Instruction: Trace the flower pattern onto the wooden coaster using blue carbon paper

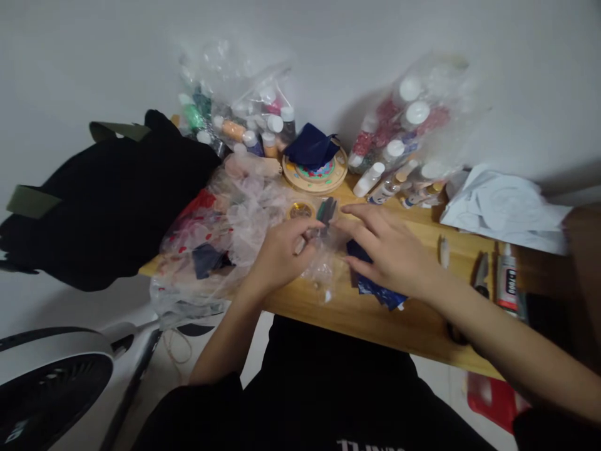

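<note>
My left hand (285, 255) is closed in a pinch at the edge of a small clear plastic bag (325, 275). Dark, greenish strips (327, 210) stand at its fingertips; whether they lie inside the bag I cannot tell. My right hand (387, 254) has its fingers apart, with the fingertips close to those strips. Beneath that palm lies crumpled dark blue shiny material (380, 291), partly covered by the hand. A roll of yellowish tape (300, 212) sits just beyond my left hand.
Behind are a round wooden piece (315, 181) topped with dark blue cloth (310, 147), and bagged bottles (417, 113). White papers (509, 203), a glue tube (507, 279) and a knife (481, 269) lie right. Left are crumpled plastic (248, 219), a black bag (117, 207) and a fan (51, 382).
</note>
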A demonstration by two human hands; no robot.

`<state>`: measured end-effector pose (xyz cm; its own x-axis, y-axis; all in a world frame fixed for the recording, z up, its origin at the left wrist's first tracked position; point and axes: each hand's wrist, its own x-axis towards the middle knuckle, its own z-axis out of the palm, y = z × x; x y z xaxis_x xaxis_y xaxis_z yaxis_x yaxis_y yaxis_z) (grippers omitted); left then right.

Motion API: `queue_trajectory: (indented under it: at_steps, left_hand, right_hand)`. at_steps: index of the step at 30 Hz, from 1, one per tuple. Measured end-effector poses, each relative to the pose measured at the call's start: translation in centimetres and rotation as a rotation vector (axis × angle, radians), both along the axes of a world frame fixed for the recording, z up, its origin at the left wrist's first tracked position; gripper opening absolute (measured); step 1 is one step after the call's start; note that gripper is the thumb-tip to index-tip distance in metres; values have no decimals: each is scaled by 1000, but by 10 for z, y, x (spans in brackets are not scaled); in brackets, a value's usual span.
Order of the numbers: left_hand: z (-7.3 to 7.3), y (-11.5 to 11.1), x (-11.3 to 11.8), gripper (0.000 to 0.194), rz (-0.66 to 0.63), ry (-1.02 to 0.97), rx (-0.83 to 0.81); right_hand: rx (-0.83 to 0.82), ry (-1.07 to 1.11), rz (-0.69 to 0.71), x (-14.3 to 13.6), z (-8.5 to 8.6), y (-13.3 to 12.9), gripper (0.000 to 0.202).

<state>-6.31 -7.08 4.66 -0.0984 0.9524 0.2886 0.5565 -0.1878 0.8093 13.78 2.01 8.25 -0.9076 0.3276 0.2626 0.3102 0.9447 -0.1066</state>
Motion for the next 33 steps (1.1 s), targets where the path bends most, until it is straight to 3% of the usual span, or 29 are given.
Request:
queue_trajectory:
  at_steps: [5, 9, 13, 17, 21, 24, 28, 30, 33]
  left_hand:
    - [8, -6, 4, 8, 40, -504, -135]
    - [4, -3, 12, 10, 83, -603, -198]
    - [1, -1, 25, 27, -14, -678, -299]
    - [6, 1, 34, 29, -97, -640, -382]
    - [9, 4, 32, 19, -185, -546, -454]
    - [10, 2, 30, 28, -242, -523, -523]
    - [11, -5, 35, 40, -159, -637, -388]
    - [11, -8, 39, 34, -100, -625, -283]
    - [11, -9, 39, 17, -158, -443, -236]
  right_hand:
    - [34, 206, 2, -10, -17, -4, 28]
    - [12, 268, -77, -8, -25, -10, 25]
    - [-43, 268, -181, -4, -21, -19, 27]
    - [-334, 297, -295, 2, -9, -21, 24]
    - [-960, 263, -338, 10, -4, -11, 29]
    - [-1319, 216, -332, 15, -7, -5, 36]
    - [-1418, 215, -393, 15, -12, -5, 38]
    - [-1451, 224, -423, 12, -12, -8, 40]
    - [-1472, 215, -396, 10, -12, -9, 48]
